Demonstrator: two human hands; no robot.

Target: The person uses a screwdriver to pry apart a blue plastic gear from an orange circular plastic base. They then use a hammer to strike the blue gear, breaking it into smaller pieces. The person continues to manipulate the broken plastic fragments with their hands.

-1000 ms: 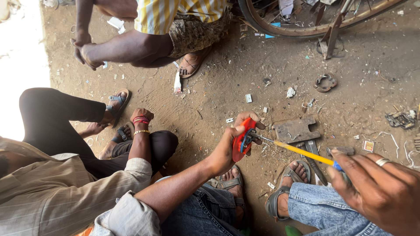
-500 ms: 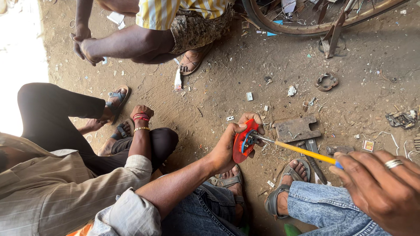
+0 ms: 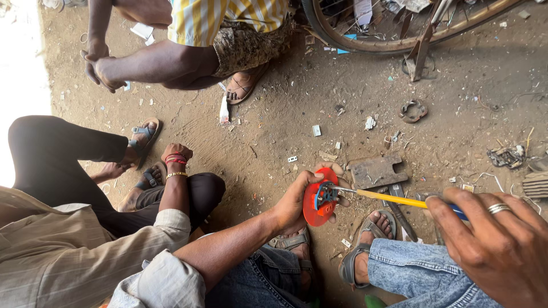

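Observation:
My left hand grips a round red plastic part with a blue piece at its middle, held above the dirt floor. My right hand, wearing a ring, is closed on a screwdriver with a yellow shaft and blue handle. The screwdriver's metal tip touches the blue piece on the red part. My sandalled feet and jeans are below the hands.
A flat metal plate lies on the dirt just beyond the red part. A person in dark trousers sits at left. Another person in a yellow striped shirt crouches ahead. A bicycle wheel and scrap metal lie at right.
My left hand has turned the red part so its round face now shows. The camera has drifted slightly; the screwdriver stays against the part.

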